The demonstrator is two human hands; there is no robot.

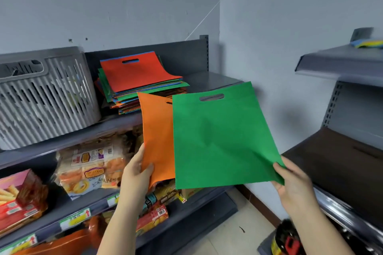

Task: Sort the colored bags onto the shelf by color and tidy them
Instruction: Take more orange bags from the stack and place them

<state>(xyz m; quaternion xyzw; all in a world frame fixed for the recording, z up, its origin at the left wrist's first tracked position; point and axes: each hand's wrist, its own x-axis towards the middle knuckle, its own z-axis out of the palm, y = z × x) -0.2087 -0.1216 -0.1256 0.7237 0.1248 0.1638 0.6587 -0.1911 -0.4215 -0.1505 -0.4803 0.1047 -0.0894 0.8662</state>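
My left hand (137, 168) grips the lower edge of a flat orange bag (157, 130), held upright in front of the left shelf. My right hand (290, 180) pinches the bottom right corner of a green bag (219, 141), which overlaps the orange one. Both bags have a cut-out handle at the top. Behind them, a mixed stack of bags (143, 83) lies on the top shelf (211, 80), with a red one on top and green, blue and orange edges showing below. On the right-hand shelf (339, 62) lie blue and yellow bags (369, 43).
A grey slotted basket (45, 93) stands left of the stack. Snack packets (91, 167) and boxes fill the lower left shelves. A dark brown bag (339, 163) lies on the lower right shelf. A dark jar (288, 238) sits at the bottom right above the tiled floor.
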